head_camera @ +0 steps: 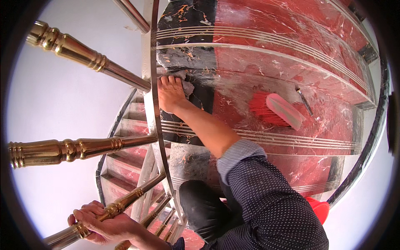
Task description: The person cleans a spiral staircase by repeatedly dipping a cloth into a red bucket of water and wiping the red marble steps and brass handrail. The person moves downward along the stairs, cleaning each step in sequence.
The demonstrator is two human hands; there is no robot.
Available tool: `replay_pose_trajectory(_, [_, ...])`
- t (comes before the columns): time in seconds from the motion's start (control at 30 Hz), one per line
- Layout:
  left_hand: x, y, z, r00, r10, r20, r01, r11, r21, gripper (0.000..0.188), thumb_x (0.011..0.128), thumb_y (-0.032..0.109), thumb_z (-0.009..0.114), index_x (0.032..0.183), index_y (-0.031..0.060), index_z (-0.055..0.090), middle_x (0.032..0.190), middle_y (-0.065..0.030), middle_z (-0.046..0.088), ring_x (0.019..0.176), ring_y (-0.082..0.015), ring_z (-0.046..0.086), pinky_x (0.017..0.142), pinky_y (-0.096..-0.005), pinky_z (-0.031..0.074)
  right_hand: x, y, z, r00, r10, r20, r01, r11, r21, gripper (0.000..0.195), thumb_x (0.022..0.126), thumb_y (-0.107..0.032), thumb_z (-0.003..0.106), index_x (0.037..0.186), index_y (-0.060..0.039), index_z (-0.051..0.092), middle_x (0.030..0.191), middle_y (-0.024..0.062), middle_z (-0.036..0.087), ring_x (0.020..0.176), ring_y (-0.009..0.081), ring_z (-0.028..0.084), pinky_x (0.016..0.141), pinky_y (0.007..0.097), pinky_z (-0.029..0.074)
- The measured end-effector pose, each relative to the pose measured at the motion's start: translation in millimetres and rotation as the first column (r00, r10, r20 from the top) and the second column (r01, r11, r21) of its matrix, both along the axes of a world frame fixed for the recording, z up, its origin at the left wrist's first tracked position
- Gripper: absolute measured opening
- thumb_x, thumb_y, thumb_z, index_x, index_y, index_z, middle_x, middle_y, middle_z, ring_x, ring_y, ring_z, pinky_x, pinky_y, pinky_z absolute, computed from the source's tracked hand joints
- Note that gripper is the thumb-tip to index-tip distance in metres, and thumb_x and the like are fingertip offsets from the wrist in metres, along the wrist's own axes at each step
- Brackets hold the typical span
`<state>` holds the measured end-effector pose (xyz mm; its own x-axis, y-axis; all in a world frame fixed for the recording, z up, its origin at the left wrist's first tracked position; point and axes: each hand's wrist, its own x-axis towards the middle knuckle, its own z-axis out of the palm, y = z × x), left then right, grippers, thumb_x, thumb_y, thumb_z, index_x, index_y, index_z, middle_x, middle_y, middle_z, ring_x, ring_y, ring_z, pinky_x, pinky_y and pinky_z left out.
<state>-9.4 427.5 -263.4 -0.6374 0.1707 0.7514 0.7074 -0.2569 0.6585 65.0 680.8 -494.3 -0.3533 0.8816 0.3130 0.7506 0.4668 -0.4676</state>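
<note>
My right hand [171, 94] presses a grey cloth [187, 88] onto the black marble end of a stair tread [200, 97], close beside the metal rail at the base of the balusters. At the lower left, my left hand [104, 223] is wrapped round a brass-and-steel baluster [117, 208]. On the red marble part of the same tread lies a brush with red bristles [276, 109] and a pink back. A small paintbrush [304, 101] with a dark handle lies to its right.
More balusters [72, 53] rise on the left from the curved metal rail [157, 115]. Dusty red steps with pale grooved strips [281, 40] lie ahead. A lower flight [125, 162] shows through the railing. Part of a red plastic container [319, 208] is behind my right arm.
</note>
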Motion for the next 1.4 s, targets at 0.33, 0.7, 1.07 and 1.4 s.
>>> replay_pose_trajectory(0.33, [2,5,4,0.993,0.095,-0.066,-0.092,0.995,0.050,0.012,0.096,0.014,0.059,0.095,0.0032,0.053,0.057,0.0031,0.037,0.051,-0.0070,0.034,0.049,-0.0245,0.029,74,-55,-7,0.999,0.000,-0.035,0.002,0.998,0.067,0.050,0.075,-0.015,0.066,0.121,-0.0001,0.054,0.124,0.0167,0.057,0.114,0.0339,0.052,0.101,0.0472,0.038])
replay_pose_trajectory(0.7, [-2,3,3,0.999,-0.014,-0.034,0.016,0.999,0.049,0.014,0.095,0.015,0.060,0.094,0.0040,0.051,0.058,0.0034,0.037,0.050,-0.0064,0.034,0.044,-0.0231,0.026,32,26,-9,0.990,0.030,0.137,-0.020,0.997,-0.076,0.056,0.080,-0.022,0.066,0.129,-0.0018,0.050,0.129,0.0153,0.054,0.124,0.0307,0.047,0.108,0.0454,0.034])
replay_pose_trajectory(1.07, [4,-2,-1,0.992,0.038,0.117,-0.036,0.999,-0.014,0.022,0.096,0.013,0.065,0.110,0.0018,0.053,0.066,-0.0004,0.045,0.059,-0.0078,0.039,0.051,-0.0226,0.028,166,-26,37,0.957,-0.193,0.219,0.259,0.906,-0.335,0.068,0.083,-0.041,0.067,0.136,-0.0036,0.045,0.138,0.0188,0.048,0.134,0.0342,0.041,0.113,0.0504,0.027])
replay_pose_trajectory(1.4, [0,-7,0,0.994,-0.022,0.111,0.027,0.999,-0.040,0.023,0.097,0.018,0.065,0.107,0.0013,0.052,0.064,0.0009,0.044,0.058,-0.0069,0.039,0.050,-0.0219,0.031,293,-149,118,0.758,-0.328,0.564,0.502,0.845,-0.184,0.082,0.079,-0.043,0.069,0.146,-0.0066,0.037,0.144,0.0225,0.043,0.134,0.0387,0.040,0.113,0.0525,0.027])
